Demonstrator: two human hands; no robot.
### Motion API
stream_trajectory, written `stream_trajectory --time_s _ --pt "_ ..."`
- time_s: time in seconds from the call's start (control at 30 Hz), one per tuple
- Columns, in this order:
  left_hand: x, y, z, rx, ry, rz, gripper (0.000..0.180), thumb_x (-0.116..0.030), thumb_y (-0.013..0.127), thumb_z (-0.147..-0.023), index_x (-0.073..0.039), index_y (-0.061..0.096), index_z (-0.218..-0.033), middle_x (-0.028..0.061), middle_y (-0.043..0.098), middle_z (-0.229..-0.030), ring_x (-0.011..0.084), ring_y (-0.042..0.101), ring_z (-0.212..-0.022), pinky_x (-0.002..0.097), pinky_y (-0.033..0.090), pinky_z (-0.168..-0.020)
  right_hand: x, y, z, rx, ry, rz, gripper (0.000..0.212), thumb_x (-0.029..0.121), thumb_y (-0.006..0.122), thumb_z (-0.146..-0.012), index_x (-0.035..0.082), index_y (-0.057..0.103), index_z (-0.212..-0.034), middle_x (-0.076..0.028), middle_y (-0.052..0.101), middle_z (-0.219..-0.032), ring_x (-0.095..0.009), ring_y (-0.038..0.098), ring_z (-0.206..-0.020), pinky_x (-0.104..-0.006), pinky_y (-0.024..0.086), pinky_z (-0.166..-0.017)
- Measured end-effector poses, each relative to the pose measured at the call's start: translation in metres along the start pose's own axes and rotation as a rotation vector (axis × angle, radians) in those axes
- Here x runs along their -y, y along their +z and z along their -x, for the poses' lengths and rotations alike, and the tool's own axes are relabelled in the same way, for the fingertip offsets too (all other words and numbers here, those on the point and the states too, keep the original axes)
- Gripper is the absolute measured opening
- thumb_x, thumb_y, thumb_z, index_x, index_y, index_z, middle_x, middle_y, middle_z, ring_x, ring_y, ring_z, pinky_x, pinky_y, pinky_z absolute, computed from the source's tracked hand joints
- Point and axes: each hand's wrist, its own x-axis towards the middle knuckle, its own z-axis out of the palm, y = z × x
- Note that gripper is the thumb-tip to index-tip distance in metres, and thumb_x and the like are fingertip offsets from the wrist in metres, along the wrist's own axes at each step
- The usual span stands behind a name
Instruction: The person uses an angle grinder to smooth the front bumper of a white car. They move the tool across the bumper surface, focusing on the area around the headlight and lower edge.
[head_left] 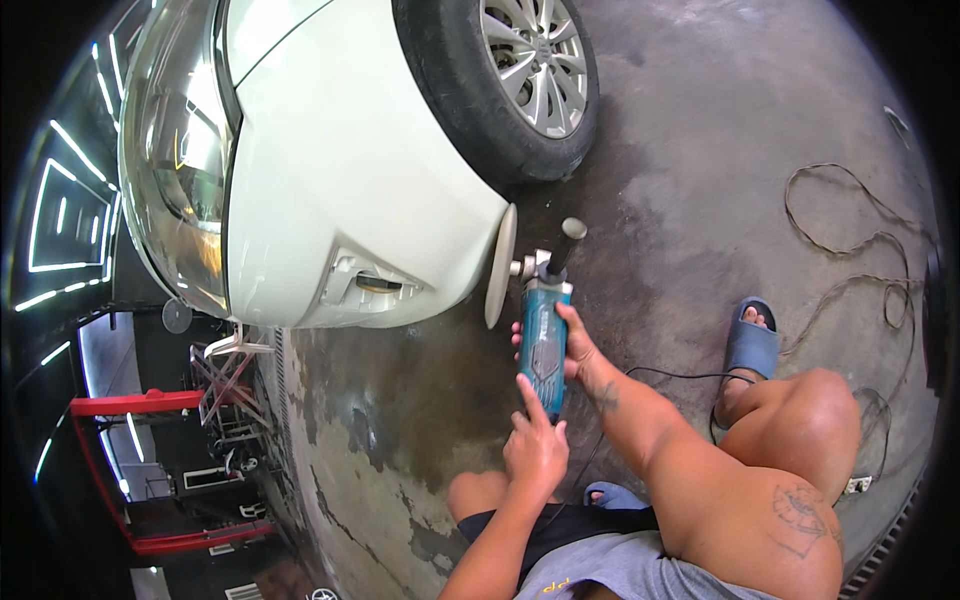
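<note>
A teal power polisher is held between my hands, its round pale pad up against the lower edge of a white car bumper. My right hand wraps around the tool's body, thumb on one side and fingertips showing on the other. Behind it, my left hand is at the rear end, index finger stretched along the casing and the other fingers partly curled. A black side handle sticks out near the head, with no hand on it. Whether the pad spins I cannot tell.
Beside the bumper stands the car's front wheel. A cord runs from the polisher past my sandalled foot, and a brown cable loops over the concrete at right. A red frame stands at far left.
</note>
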Motion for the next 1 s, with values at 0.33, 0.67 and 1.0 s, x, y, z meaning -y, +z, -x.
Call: stream_trajectory --time_s 0.33,0.67,1.0 --pt "0.007 0.017 -0.016 -0.019 0.0 0.23 0.118 -0.029 0.078 -0.098 -0.011 -0.007 -0.177 0.0369 0.065 -0.139 0.0543 0.07 -0.115 0.0592 0.056 -0.1 0.033 0.027 0.008 -0.124 0.017 0.153 0.071 0.059 0.082 -0.092 0.003 0.067 -0.132 -0.015 0.077 -0.116 -0.03 0.077 -0.106 -0.0528 0.063 -0.098" --pt "0.024 0.026 -0.018 -0.004 0.016 0.335 0.117 -0.029 0.077 -0.098 -0.011 -0.006 -0.177 0.0366 0.061 -0.149 0.0514 0.07 -0.118 0.055 0.056 -0.102 0.032 0.037 0.015 -0.253 -0.021 0.272 0.058 0.057 0.084 -0.092 0.01 0.068 -0.123 -0.009 0.076 -0.106 -0.024 0.075 -0.091 -0.0486 0.064 -0.09" --pt "0.037 0.003 -0.022 0.012 0.06 0.377 0.115 -0.028 0.077 -0.097 -0.013 -0.004 -0.178 0.0373 0.056 -0.155 0.0548 0.066 -0.128 0.0584 0.054 -0.106 0.025 0.036 0.004 -0.195 -0.113 0.304 0.072 0.063 0.079 -0.095 0.003 0.066 -0.131 -0.017 0.077 -0.114 -0.03 0.078 -0.104 -0.0519 0.064 -0.098"
